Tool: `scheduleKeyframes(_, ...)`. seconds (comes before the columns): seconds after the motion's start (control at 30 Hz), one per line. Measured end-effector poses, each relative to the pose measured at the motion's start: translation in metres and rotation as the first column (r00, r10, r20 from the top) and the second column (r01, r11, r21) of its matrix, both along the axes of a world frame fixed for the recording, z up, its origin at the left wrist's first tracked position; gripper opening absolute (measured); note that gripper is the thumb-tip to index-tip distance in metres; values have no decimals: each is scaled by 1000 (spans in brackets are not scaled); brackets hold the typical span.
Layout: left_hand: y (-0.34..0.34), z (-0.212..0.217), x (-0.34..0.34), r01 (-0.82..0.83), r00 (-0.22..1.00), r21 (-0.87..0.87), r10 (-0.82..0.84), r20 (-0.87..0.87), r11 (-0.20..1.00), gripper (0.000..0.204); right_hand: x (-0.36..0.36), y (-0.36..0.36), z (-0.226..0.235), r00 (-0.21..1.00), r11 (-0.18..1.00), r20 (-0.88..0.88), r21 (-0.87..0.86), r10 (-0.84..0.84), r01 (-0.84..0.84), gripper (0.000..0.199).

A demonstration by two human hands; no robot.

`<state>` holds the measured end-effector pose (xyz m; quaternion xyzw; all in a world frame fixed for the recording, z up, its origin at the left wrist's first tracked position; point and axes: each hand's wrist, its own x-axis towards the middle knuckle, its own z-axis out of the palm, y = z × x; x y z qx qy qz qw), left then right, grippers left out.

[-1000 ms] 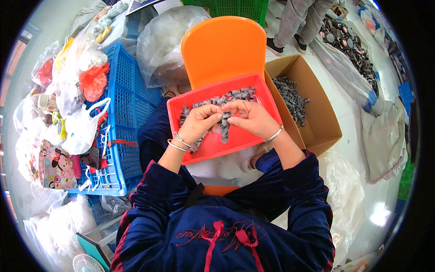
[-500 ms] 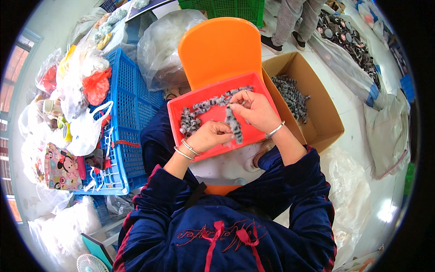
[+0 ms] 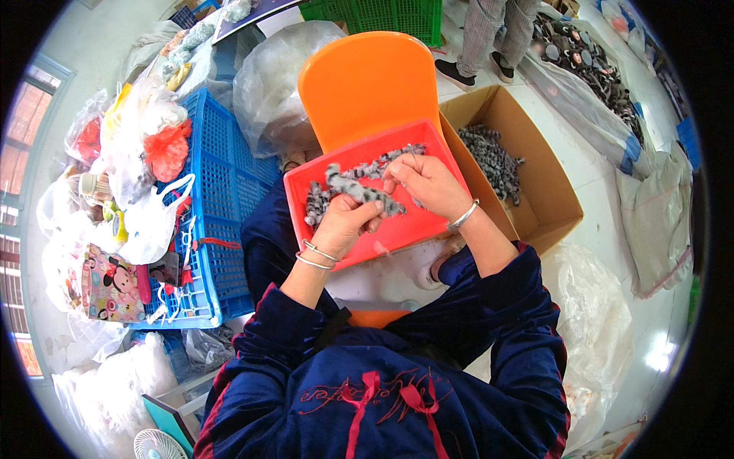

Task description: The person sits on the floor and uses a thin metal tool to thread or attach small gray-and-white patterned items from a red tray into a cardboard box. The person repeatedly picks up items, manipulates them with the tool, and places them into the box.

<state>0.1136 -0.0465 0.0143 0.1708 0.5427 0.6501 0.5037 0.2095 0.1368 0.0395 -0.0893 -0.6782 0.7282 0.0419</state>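
A furry grey-and-black striped plush piece, tail-like in shape (image 3: 365, 194), is pinched between the thumb and fingers of my left hand (image 3: 342, 228). It lies slantwise over the red plastic tray (image 3: 375, 246) in front of me. Just to its right, my right hand (image 3: 430, 186) is closed, thumb against fingertips; whatever it pinches is too small to make out. More striped plush pieces (image 3: 316, 203) sit in the tray's left part and along its far side. The tray rests on an orange chair (image 3: 371, 88).
Right of the tray stands an open cardboard box (image 3: 552, 164) holding a heap of striped plush pieces (image 3: 495, 164). A blue plastic crate (image 3: 222, 206) piled with bags is at left. Beyond are a clear plastic bag (image 3: 275, 84), a green crate (image 3: 375, 19) and a standing person's legs (image 3: 497, 34).
The plush piece, which hung downward between both hands, now lies slantwise in my left hand. My left hand has turned and moved slightly left; the right hand has come off the piece.
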Motion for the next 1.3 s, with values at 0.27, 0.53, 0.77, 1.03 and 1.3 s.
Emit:
scheduleKeyframes(0.27, -1, -1, -4, -205, 979, 196, 204, 28, 959, 14, -2, -15, -14, 995, 993, -95, -111, 30, -40, 12)
scheduleKeyframes(0.53, 2, 0, 0, -186, 978, 80, 176, 116, 979, 13, 6, -26, 5, 974, 875, -223, 464, -37, 139, 12)
scheduleKeyframes(0.77, 3, 8, -4, -256, 964, 122, 262, -37, 959, 10, 5, -21, -2, 987, 988, -121, 103, -104, 117, 11)
scheduleKeyframes(1.03, 1, 14, -2, -209, 933, 65, 219, -285, 976, 14, 4, -23, -3, 997, 991, -61, 122, -49, 56, 10)
scheduleKeyframes(1.3, -3, 7, -7, -198, 965, 55, 204, -164, 979, 18, 9, -19, 9, 999, 862, -13, 506, -29, 32, 24)
